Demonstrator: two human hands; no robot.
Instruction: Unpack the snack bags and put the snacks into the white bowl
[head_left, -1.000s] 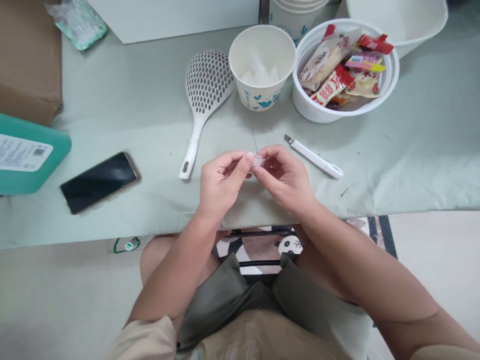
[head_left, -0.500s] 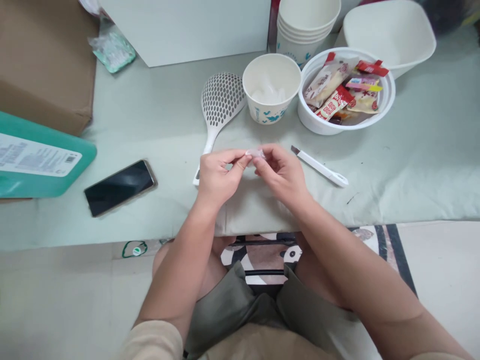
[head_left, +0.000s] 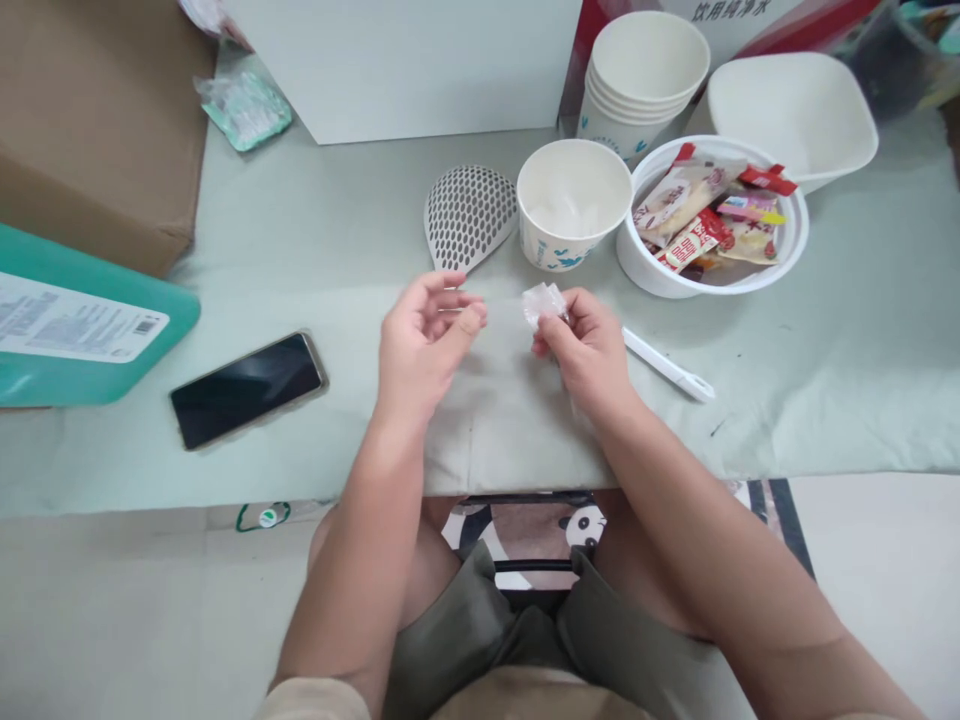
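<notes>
A small crinkled clear plastic piece [head_left: 543, 303] is pinched between the thumb and fingers of my right hand [head_left: 589, 345]. My left hand [head_left: 427, 340] is apart from it on the left, its fingers parted with nothing in them, over the handle of a grey slotted skimmer [head_left: 469, 215]. Just beyond my right hand stands a paper cup [head_left: 566, 250] with clear plastic bits inside. A white cutter [head_left: 671, 366] lies right of my right hand, its blade end hidden behind the hand. The white bowl [head_left: 675, 283] at the right holds several wrapped snacks [head_left: 690, 240].
At the left are a phone [head_left: 249, 390], a green bottle [head_left: 161, 345] and a cardboard box [head_left: 97, 130]. Stacked paper cups [head_left: 626, 125], an off-white container [head_left: 795, 115] and a white board [head_left: 420, 70] stand at the back. A green-white packet [head_left: 246, 108] lies beside the box.
My hands have moved apart. My left hand has let go and opened, while the plastic piece stays in my right hand and looks more spread out. The whole view has shifted slightly.
</notes>
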